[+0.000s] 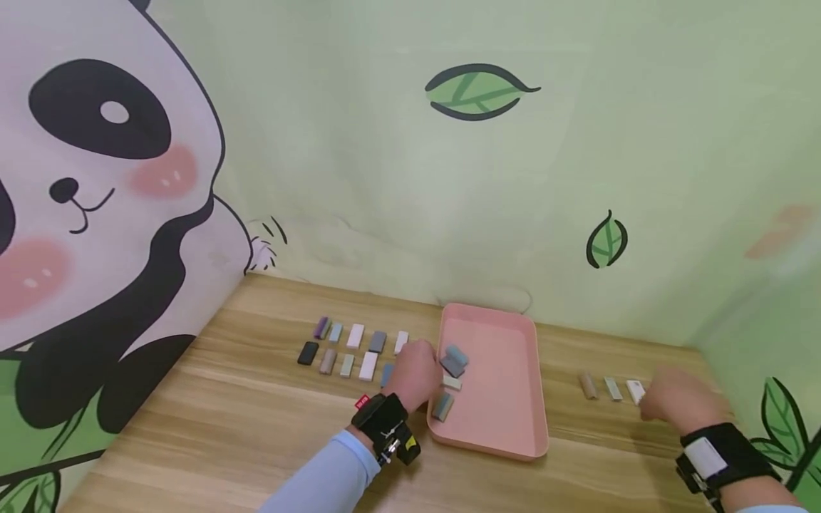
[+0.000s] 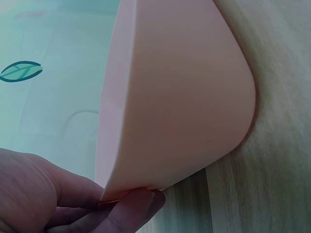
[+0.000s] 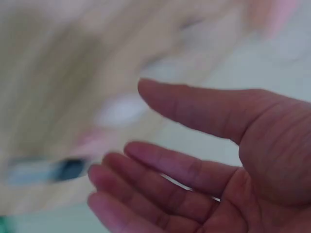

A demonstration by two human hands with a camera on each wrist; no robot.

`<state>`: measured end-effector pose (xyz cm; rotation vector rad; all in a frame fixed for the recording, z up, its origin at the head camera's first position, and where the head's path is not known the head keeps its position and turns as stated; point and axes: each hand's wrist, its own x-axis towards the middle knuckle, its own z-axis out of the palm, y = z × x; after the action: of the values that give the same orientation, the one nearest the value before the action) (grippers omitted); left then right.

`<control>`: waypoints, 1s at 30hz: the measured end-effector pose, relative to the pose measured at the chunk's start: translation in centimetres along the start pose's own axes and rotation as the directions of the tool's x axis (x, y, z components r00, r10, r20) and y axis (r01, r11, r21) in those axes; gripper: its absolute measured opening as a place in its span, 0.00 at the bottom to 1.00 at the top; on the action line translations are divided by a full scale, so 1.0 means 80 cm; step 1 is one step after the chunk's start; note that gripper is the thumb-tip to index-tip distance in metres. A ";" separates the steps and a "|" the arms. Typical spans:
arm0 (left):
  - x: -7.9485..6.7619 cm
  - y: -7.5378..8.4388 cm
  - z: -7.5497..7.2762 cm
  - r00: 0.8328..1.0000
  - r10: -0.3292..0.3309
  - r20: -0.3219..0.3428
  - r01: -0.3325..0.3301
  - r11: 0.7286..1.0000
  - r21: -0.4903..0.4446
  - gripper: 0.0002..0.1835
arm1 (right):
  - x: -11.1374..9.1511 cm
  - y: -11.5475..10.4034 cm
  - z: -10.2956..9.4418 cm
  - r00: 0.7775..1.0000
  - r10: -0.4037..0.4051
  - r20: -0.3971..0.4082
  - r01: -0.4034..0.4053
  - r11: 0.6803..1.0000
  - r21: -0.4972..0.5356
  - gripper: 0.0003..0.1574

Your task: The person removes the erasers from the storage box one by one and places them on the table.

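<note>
A shallow pink tray [image 1: 503, 377] lies on the table, and my left hand [image 1: 415, 370] is at its left side. In the left wrist view the thumb and fingers of that hand pinch the edge of the tray [image 2: 189, 97]. Along the tray's left side, inside it, lie several small blocks, among them a blue one [image 1: 457, 354] and a pale green one [image 1: 452, 383]. My right hand [image 1: 686, 399] is over the table's right side, close to a white block [image 1: 635, 391]. Its fingers are extended and apart from the thumb, with nothing held, in the right wrist view.
Two rows of small blocks lie left of the tray, including a black one [image 1: 308, 353] and a purple one [image 1: 321, 328]. Right of it are a brown block [image 1: 588, 385] and a pale green strip [image 1: 613, 389]. A printed wall [image 1: 359, 142] stands behind the table.
</note>
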<state>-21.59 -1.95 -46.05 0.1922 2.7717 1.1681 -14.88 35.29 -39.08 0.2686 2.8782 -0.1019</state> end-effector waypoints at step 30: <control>0.000 0.000 0.000 1.000 0.008 -0.030 -0.006 0.998 0.059 0.18 | 0.091 -0.298 0.064 0.891 -0.452 -0.046 0.452 0.873 0.183 0.26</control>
<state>-21.64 -1.97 -46.06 0.1917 2.8361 1.1010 -25.15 12.71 -44.75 -0.3829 2.8747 -0.4623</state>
